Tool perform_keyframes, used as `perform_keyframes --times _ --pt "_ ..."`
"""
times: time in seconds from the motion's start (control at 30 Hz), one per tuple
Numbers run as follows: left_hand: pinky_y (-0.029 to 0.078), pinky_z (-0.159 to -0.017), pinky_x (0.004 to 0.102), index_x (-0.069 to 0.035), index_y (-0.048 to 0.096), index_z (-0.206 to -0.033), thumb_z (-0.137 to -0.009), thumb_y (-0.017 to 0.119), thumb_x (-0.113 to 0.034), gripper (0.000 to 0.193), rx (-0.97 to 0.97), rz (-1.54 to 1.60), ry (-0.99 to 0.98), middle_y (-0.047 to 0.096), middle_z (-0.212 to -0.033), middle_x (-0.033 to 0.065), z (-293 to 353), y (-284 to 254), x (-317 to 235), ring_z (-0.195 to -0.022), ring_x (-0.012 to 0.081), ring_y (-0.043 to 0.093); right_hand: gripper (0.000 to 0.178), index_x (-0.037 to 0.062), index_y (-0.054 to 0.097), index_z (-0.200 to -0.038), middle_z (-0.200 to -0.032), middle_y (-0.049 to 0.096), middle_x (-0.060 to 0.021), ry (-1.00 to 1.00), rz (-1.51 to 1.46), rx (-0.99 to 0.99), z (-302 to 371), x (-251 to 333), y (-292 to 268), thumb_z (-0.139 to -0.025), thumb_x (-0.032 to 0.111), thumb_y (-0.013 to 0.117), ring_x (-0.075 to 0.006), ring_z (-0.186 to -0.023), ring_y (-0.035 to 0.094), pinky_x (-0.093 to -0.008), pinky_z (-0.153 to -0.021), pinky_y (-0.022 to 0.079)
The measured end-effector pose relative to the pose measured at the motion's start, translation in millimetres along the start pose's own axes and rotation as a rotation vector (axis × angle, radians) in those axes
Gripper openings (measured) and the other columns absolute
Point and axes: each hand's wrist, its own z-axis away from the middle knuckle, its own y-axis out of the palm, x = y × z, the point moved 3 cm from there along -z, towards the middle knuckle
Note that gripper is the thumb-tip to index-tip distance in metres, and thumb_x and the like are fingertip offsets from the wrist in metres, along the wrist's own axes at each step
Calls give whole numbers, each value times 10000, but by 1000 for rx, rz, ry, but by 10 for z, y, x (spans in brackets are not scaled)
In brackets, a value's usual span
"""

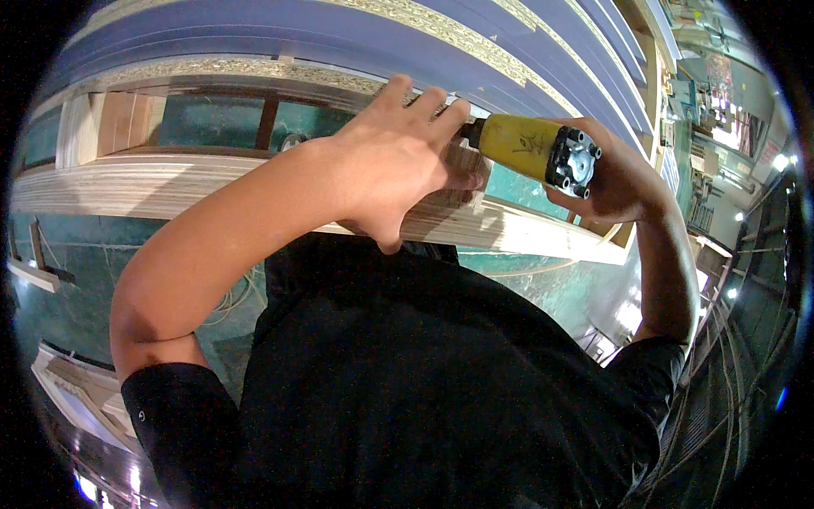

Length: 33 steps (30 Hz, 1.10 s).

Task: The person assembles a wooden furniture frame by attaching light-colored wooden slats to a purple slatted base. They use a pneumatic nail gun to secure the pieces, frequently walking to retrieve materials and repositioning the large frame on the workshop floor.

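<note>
My right hand [606,174] is wrapped around a yellow nail gun [519,146] with a black bolted end cap; its grip is mostly hidden. The tool's dark tip points left, close to the fingers of my left hand [398,148]. That hand spans a wooden frame [212,182], its fingers apart over the far side and its thumb hooked down the near plywood edge. Beneath the palm, partly covered, is a short brownish wooden block [465,176] between the near rail and the far particle board [297,72].
Beyond the frame lie several blue-faced panels [339,42] with raw particle-board edges. Another wooden crosspiece [127,123] joins the frame at the left. A coiled hose or cord [229,305] rests on the green floor [85,254]. Stacked boards [80,390] stand lower left.
</note>
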Motion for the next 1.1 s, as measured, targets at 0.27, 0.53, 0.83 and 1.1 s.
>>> perform_keyframes --times 0.27,0.53,0.83,1.1 --pt "325 -1083 571 -177 752 -1159 -501 894 -451 727 22 -89 -3 443 -1462 216 -16 2 -13 -1359 384 402 777 76 502 -1366 -1201 649 -165 73 9 72 -48 40 -12 -697 128 893 -310 -1107 647 -399 -953 518" --pt "274 -1117 601 -48 762 -1112 -486 895 -424 742 -58 32 18 383 -1504 221 10 68 0 -1373 403 345 693 56 559 -1311 -1234 638 -176 -28 1 184 -207 158 -76 -702 131 880 -311 -1138 637 -400 -972 520" --pt "289 -1102 632 -55 701 -1197 -456 889 -371 828 2 -44 -3 394 -1491 291 -52 33 -5 -1367 439 385 682 21 554 -1274 -1106 693 -178 340 -69 131 49 -66 -56 -706 197 888 -300 -1023 693 -383 -884 567" --pt "264 -1131 660 -100 627 -1335 -504 878 -377 912 89 -96 -24 358 -1517 305 -67 1 -30 -1409 465 350 732 43 541 -1313 -1125 697 -181 178 -13 61 99 -164 29 -704 232 902 -302 -1034 696 -396 -896 574"
